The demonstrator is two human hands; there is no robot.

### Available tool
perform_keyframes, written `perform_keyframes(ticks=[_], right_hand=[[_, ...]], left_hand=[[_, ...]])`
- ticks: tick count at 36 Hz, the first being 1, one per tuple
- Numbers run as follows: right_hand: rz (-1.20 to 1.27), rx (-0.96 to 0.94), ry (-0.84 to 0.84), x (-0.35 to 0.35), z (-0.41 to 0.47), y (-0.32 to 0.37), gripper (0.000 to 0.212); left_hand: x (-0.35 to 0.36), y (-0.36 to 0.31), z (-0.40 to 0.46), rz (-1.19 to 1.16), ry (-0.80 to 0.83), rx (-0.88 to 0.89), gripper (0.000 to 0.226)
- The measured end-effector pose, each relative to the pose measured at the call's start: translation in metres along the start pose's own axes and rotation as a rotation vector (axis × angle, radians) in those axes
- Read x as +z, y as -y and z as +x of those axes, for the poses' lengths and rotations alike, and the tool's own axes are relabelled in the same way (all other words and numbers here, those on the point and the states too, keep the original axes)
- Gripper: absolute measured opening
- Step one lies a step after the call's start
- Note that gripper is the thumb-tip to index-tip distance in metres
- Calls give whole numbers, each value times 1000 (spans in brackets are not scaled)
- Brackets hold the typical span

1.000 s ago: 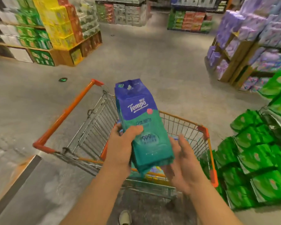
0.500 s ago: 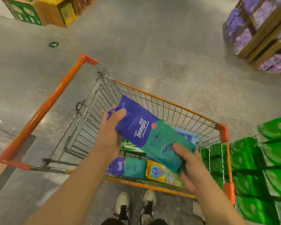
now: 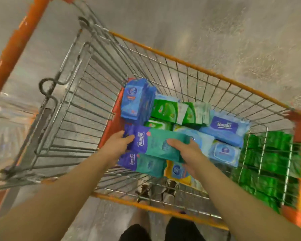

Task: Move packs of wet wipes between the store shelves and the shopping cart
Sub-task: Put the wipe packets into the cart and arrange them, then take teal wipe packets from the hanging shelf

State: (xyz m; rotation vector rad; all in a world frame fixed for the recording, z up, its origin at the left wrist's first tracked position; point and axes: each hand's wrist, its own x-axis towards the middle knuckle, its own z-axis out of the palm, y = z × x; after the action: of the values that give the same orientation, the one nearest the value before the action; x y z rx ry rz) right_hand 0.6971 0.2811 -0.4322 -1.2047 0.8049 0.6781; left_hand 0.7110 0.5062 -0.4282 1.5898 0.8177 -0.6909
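Note:
I look straight down into a wire shopping cart [image 3: 195, 66] with orange trim. Both my hands hold a purple-and-teal Tempo wipes pack [image 3: 155, 143] low inside the basket. My left hand [image 3: 117, 144] grips its purple end, thumb on top. My right hand [image 3: 185, 151] grips the teal end. The pack lies flat just above a second pack of the same kind [image 3: 142, 163]. Other packs fill the basket floor: a blue one standing on edge [image 3: 135, 100], green ones [image 3: 174, 112], light blue Tempo packs [image 3: 224, 129] and a yellow pack [image 3: 178, 173].
Green wipes packs [image 3: 271, 162] are stacked on the floor just right of the cart, seen through its wire side. The orange cart handle [image 3: 16, 44] runs up the left. My shoes show under the basket near the cart's near rim [image 3: 146, 206]. Grey concrete floor surrounds it.
Both hands have lowered the Tempo pack from chest height down into the basket and turned it flat. My view has tilted from the aisle to straight down.

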Motion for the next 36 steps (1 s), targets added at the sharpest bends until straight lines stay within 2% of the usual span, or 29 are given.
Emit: perform_keyframes(ticks=[3,4,6,7,8,12,14,17,21,24,26,28,30,32,35,36], right_hand=[[-76,-2,-40,14,26,-8,27],[-106,0,-63,18,32,-11,37],[-124,35,-90,25,47,-18,71],[-124,59,-92,29,55,-23,77],[-133,81,-88,33,60,-27,72],[-191,148,-93,44,59,-31,25],[-201,188,-94,41,61,-36,18],[-228,223,-94,34,58,-36,26],[-207,220,-78,26,50,-29,29],[-263,188,-77,1,73,-46,53],[-308,162,-61,-15,73,-45,55],[-372,175,-128,-18,37,-14,38],[-521,120,-140,-21,-1,16,21],[-611,48,-154,-35,-22,31,29],[-764,-64,-183,-57,-51,50,34],[-837,-113,-193,-63,-60,55,35]], left_hand=[[-5,8,20,8,-50,-32,20],[-5,7,26,8,-77,-41,19],[-4,8,36,1,-127,-73,15],[-2,10,41,0,-146,-93,16],[0,10,43,4,-153,-127,18],[10,17,48,69,-89,-214,13],[11,19,48,78,-73,-235,14],[11,16,44,133,-68,-288,4],[13,5,31,142,-98,-292,14],[17,-6,11,142,-111,-290,21],[14,-4,10,202,-116,-272,35],[13,-6,8,298,-97,-220,53],[22,-26,-15,422,-90,-141,47],[32,-46,-40,551,-78,-36,45],[40,-68,-61,799,-13,125,71],[45,-77,-70,867,4,182,73]])
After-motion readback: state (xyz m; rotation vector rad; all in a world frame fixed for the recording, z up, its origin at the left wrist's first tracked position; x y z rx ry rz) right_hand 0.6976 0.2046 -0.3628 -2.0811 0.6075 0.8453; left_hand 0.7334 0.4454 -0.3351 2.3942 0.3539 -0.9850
